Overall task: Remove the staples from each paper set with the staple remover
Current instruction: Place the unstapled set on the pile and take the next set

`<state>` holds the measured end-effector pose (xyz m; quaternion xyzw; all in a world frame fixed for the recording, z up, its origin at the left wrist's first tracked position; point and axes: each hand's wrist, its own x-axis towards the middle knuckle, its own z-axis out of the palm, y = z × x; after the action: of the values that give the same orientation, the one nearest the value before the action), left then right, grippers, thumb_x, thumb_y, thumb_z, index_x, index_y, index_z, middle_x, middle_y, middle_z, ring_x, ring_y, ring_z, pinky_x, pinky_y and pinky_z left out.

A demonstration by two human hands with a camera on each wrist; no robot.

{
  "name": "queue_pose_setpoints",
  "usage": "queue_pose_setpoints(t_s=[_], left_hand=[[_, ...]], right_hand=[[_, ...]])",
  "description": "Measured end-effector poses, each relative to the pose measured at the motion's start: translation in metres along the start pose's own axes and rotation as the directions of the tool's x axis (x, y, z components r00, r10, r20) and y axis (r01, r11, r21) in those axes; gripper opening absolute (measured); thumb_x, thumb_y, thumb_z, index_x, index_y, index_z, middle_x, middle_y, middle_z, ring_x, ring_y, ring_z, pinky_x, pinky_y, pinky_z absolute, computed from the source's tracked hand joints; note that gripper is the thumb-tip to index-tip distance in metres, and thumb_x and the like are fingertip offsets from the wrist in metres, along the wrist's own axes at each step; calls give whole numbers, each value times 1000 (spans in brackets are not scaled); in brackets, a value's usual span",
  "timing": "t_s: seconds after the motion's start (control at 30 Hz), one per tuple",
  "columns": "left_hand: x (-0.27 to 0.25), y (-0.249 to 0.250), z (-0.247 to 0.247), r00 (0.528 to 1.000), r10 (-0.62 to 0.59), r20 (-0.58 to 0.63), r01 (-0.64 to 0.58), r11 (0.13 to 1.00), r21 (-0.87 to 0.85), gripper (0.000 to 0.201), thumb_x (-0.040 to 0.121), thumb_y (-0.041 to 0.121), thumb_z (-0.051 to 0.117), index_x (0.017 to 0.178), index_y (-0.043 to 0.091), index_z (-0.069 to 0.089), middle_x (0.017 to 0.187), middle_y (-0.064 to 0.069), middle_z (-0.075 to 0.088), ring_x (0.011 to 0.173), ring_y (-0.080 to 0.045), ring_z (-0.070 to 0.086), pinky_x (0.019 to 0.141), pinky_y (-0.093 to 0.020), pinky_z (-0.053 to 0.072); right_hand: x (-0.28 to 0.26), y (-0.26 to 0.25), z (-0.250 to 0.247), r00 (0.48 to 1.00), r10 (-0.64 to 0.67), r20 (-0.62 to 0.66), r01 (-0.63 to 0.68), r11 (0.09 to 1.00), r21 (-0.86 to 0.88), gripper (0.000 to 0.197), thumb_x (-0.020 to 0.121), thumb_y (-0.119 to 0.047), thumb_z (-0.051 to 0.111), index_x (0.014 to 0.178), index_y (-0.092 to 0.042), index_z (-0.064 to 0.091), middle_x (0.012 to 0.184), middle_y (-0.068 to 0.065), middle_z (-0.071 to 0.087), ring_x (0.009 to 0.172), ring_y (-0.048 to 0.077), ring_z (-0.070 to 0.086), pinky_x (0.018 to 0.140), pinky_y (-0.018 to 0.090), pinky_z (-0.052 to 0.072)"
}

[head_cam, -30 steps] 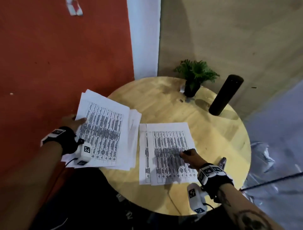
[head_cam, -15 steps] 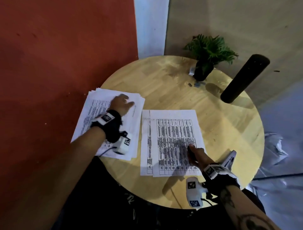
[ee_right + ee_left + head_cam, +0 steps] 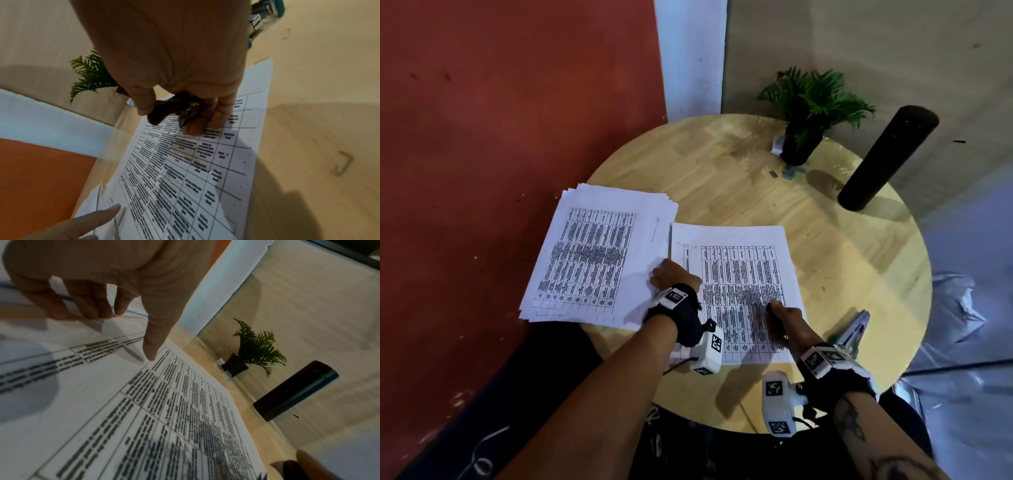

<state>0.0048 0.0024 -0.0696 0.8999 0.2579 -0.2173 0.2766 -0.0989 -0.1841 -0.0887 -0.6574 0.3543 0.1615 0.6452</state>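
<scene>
gripping the dark staple remover (image 3: pixel 164 112) between thumb and curled fingers, the right hand (image 3: pixel 786 323) rests on the lower right of the paper set (image 3: pixel 736 294) at frame centre. the left hand (image 3: pixel 674 275), released, fingers extended, presses its fingertips (image 3: pixel 150 353) on that set's left edge, beside the paper stack (image 3: pixel 599 257) at left. a loose staple (image 3: pixel 342 163) lies on the round table (image 3: pixel 842 260) right of the set.
</scene>
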Motion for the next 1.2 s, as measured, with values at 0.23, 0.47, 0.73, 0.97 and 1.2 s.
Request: queue_pose_setpoints(t_s=[0.23, 0.47, 0.73, 0.97, 1.2], left_hand=[[12, -11, -1, 994, 38, 105, -15, 976, -218, 71, 72, 30, 81, 126, -1, 47, 123, -14, 58, 114, -30, 59, 90, -33, 49], [23, -24, 4, 985, 137, 109, -44, 797, -602, 68, 60, 19, 89, 114, -7, 57, 114, -15, 66, 101, -26, 64, 80, -28, 47], [26, 2, -18, 928, 194, 318, -59, 919, -389, 78, 81, 28, 74, 141, -1, 35, 146, -15, 41, 133, -31, 41, 104, -33, 35], [7, 9, -23, 889, 457, 42, -393, 806, -443, 45, 70, 11, 82, 111, -1, 65, 115, -17, 66, 104, -25, 64, 88, -30, 48], [-24, 20, -50, 767, 640, 43, -443, 578, -685, 30, 71, -2, 77, 94, 14, 67, 84, 12, 72, 74, 5, 67, 73, -14, 51]], right_hand=[[1, 2, -2, 1000, -21, 14, 21, 1000, -13, 38, 98, -30, 44, 64, -13, 41, 59, 5, 36, 50, 14, 31, 48, 22, 26], [1, 4, -4, 998, -20, 55, 19, 1000, 20, 39, 99, -32, 43, 63, -16, 40, 57, 5, 32, 49, 12, 25, 49, 22, 20], [1, 5, 0, 995, -88, 51, 89, 996, -14, 44, 98, -25, 45, 57, -17, 35, 37, -8, 30, 30, 7, 23, 38, 14, 19], [-17, -6, -11, 988, -135, 80, 125, 985, 121, 21, 96, -15, 50, 75, -12, 51, 64, 5, 43, 56, 15, 36, 54, 24, 28], [-31, -62, -58, 918, -366, -152, 396, 833, 385, 23, 80, -5, 65, 100, -14, 58, 117, 7, 54, 91, 8, 59, 65, 13, 48]])
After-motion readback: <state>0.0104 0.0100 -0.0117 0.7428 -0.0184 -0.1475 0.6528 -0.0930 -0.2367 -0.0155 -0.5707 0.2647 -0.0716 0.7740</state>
